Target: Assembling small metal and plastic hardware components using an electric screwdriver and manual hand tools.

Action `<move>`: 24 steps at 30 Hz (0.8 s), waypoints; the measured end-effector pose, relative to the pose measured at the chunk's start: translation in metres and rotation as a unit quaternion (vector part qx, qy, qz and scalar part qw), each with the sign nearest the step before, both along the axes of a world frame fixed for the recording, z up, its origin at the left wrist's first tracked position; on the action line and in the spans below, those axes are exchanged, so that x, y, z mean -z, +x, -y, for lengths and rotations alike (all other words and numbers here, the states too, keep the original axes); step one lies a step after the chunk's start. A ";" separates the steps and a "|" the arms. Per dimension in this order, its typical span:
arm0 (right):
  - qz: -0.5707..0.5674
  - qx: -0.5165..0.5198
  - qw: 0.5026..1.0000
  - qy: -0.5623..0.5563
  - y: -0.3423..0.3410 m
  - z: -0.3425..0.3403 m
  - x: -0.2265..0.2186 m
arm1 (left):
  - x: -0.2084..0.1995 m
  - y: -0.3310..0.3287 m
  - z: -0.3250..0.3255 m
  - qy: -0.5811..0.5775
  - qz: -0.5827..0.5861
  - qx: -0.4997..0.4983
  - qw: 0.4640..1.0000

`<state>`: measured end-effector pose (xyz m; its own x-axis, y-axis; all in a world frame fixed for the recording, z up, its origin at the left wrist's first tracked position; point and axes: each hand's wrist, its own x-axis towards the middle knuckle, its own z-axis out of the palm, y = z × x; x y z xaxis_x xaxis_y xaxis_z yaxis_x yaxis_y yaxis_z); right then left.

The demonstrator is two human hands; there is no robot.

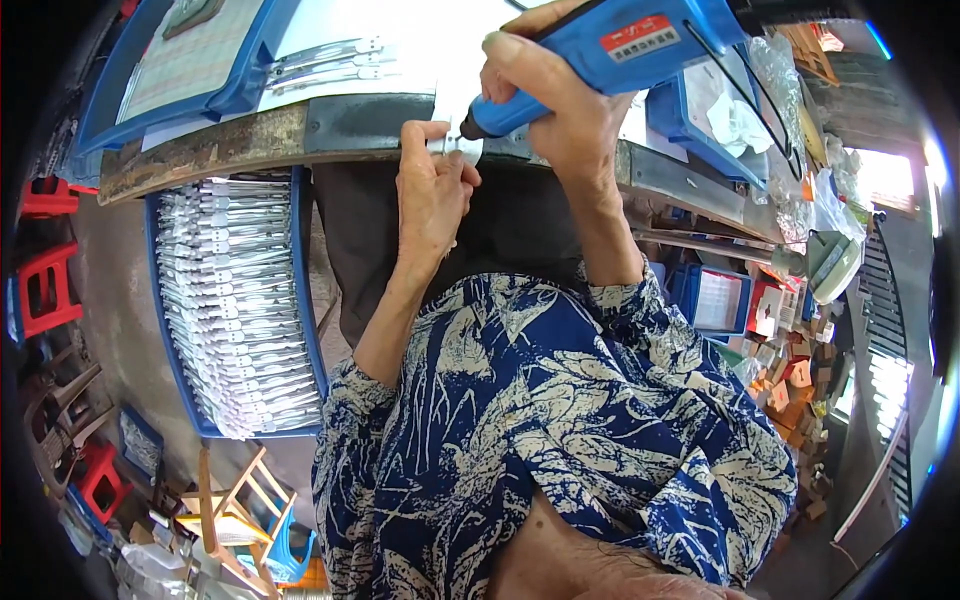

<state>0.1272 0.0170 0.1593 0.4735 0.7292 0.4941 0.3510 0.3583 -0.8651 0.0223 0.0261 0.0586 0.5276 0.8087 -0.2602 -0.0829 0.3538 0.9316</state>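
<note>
My right hand (pixel 572 110) is wrapped round a blue electric screwdriver (pixel 590 45), a power tool with a red and white label and a black cable. Its dark tip points down and left at a small pale metal piece (pixel 470 147) at the table's near edge. That piece is pinched in the fingers of my left hand (pixel 432 190). The tip appears to meet the piece, though the exact contact is too small to make out. Several slim silver metal strips (pixel 335 65) lie side by side on white paper left of my hands.
A blue tray (pixel 215 102) stands on the worn table edge (pixel 250 138) at left, another blue bin (pixel 690 130) at right. Below left, a large blue crate (pixel 312 340) holds many stacked silver parts. Red stools (pixel 45 290) and a wooden chair (pixel 245 510) stand on the floor.
</note>
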 end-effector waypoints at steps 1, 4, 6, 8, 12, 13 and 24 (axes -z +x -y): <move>-0.033 -0.012 0.999 0.002 -0.003 0.004 -0.004 | -0.001 0.000 0.000 -0.001 -0.002 -0.002 1.000; -0.061 0.018 0.997 -0.046 -0.006 0.006 -0.008 | -0.005 0.003 0.001 -0.008 -0.003 0.000 1.000; 0.083 -0.177 0.957 0.212 0.020 -0.013 0.010 | -0.005 0.002 0.001 -0.007 0.007 0.001 1.000; 0.037 -0.189 0.955 0.224 0.020 -0.015 0.009 | -0.003 0.000 0.000 -0.008 0.015 -0.002 1.000; -0.129 -0.033 0.991 -0.018 -0.003 0.005 -0.015 | -0.002 0.002 0.000 -0.020 0.014 -0.001 1.000; -0.130 -0.030 0.991 -0.018 -0.004 0.005 -0.015 | -0.004 0.002 0.000 -0.020 0.012 0.001 1.000; -0.139 -0.052 0.989 -0.011 -0.006 -0.002 -0.011 | -0.001 -0.001 0.000 -0.016 0.014 0.003 1.000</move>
<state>0.1213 0.0187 0.1707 0.5110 0.7897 0.3395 0.0609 0.3607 -0.9307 0.0210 0.0264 0.0591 0.5404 0.7965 -0.2712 -0.1071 0.3848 0.9167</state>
